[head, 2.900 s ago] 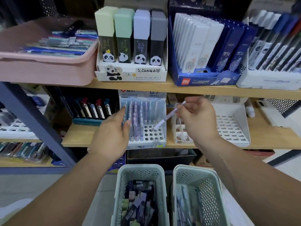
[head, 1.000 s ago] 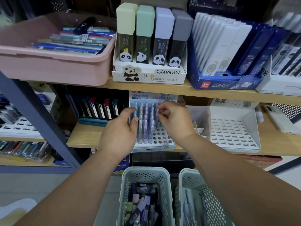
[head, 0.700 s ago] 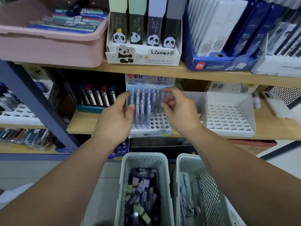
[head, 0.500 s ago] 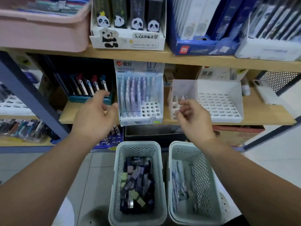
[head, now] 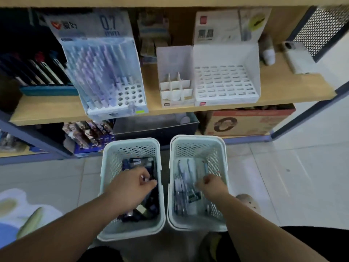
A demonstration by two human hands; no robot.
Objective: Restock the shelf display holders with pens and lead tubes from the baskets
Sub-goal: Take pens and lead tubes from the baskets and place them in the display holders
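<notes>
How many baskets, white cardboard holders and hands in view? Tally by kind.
Baskets: 2 (left basket, right basket)
White cardboard holders: 2 (divided holder, slotted holder)
Hands: 2 (left hand, right hand)
Total: 6

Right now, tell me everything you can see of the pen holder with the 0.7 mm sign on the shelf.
The pen holder is a pale blue-white stand, seemingly card, with a tall header card printed 0.7 mm. Its base has round holes: most hold purple and pale blue pens leaning back, the front right ones are empty. It stands at the front edge of the wooden shelf.
</notes>
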